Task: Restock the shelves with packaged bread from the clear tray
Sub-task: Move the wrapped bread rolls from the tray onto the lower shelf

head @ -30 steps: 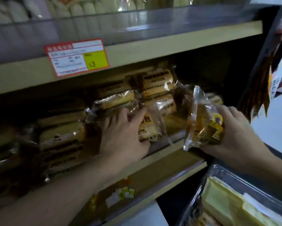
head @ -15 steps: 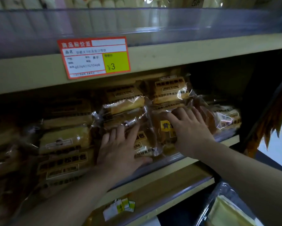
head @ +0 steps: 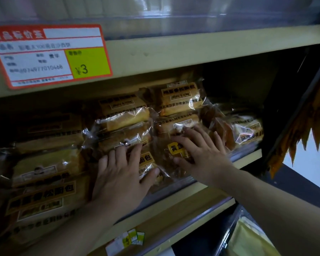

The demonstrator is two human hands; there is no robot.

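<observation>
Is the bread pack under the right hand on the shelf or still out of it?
On the shelf: the right hand presses the pack flat among others.

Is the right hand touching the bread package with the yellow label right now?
Touching. The head view shows the right hand lying flat on the yellow-labelled bread package, fingers spread over its wrapper and thumb pressed against its front.

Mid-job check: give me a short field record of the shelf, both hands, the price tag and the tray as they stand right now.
shelf: middle shelf stacked with packaged bread, dark gap at far right
left hand: flat, palm down on front bread packet
right hand: flat on yellow-labelled packet, fingers spread
grasp: neither hand closed around a packet
price tag: red-bordered, on upper shelf edge, reads ¥3
clear tray: lower right, partly in view, contents unclear
</observation>
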